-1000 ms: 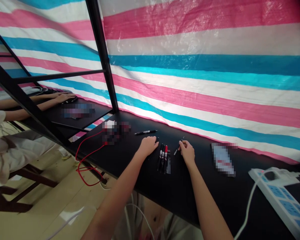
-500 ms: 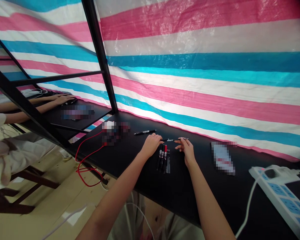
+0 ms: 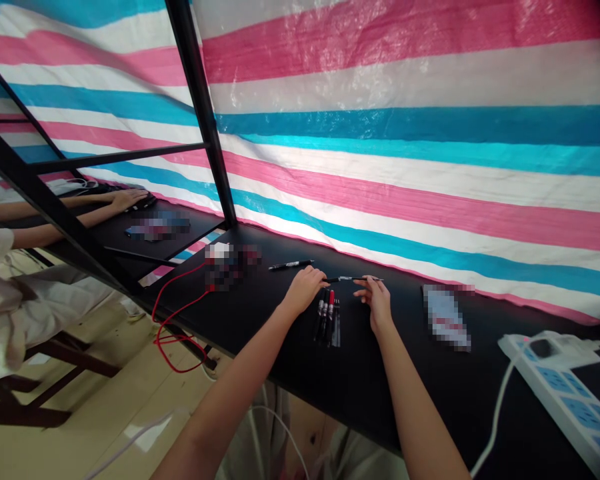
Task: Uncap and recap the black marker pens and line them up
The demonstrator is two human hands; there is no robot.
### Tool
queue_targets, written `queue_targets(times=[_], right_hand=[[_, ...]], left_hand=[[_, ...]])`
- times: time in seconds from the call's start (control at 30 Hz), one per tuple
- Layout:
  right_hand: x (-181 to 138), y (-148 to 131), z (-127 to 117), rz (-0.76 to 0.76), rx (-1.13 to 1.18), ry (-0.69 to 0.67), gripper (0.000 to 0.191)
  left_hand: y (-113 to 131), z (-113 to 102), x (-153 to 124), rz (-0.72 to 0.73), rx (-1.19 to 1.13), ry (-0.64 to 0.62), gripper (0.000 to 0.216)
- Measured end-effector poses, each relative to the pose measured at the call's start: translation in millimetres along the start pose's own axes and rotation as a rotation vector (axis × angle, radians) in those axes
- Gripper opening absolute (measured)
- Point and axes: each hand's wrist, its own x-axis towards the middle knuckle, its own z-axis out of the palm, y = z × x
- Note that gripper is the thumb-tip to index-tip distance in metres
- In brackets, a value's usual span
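Black cylindrical pens (image 3: 325, 315), one red-topped: side by side, just below frame centre.
Right hand (image 3: 377, 303): fingertips pinching a slim black rod with pale label (image 3: 346, 278) near its right end, frame centre.
Left hand (image 3: 304, 291): fingers closed on the rod's left end.
White-lettered black pen (image 3: 291, 265): loose, left of centre.

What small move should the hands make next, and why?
Probably the right hand should ease the thin piece straight toward the left hand, because it seems lined up end to end with the dark pen part held there.
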Motion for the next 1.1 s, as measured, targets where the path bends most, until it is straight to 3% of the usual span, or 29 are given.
queue_targets(times=[0.3,0.53,0.7,0.9,1.1], right_hand=[[3,3,-1,-0.034,-0.092,-0.035,0.037],[-4,7,10,-0.197,-0.358,-0.232,0.040],[-5,10,14,-0.138,-0.367,-0.310,0.058],[-3,11,11,-0.137,-0.413,-0.365,0.041],[-5,10,11,-0.127,-0.438,-0.375,0.039]], left_hand=[[-2,-2,1,0.018,0.004,0.007,0.020],[-1,-4,-1,0.026,0.070,0.060,0.021],[-1,-9,-2,-0.073,0.110,0.127,0.021],[-8,-10,-3,-0.188,0.231,0.140,0.017],[-15,-11,-6,-0.310,0.290,0.150,0.018]])
